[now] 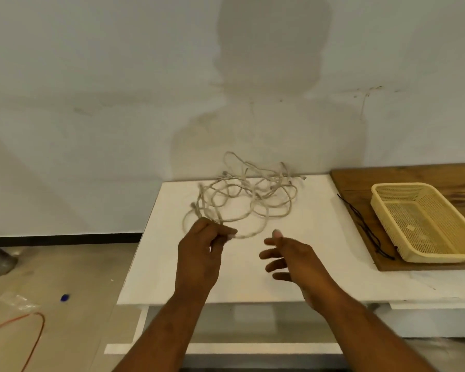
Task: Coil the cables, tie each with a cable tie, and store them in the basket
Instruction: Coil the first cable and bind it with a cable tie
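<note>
Pinching tangled cables (255,194), left hand (199,251); black ties (365,226), basket (397,185) on board (360,181).

Worn on the head, facing forward and down onto a white flat-topped table (320,237), close over its near edge, seemingly from standing height. Wide-angle: pale painted wall (91,76) far behind, yellow perforated plastic basket (427,226) far right, tan floor (65,269) near left.

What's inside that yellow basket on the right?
It looks empty: the basket shows only bare mesh with a small pale patch on its floor. Its right end runs out of frame, unseen.
</note>
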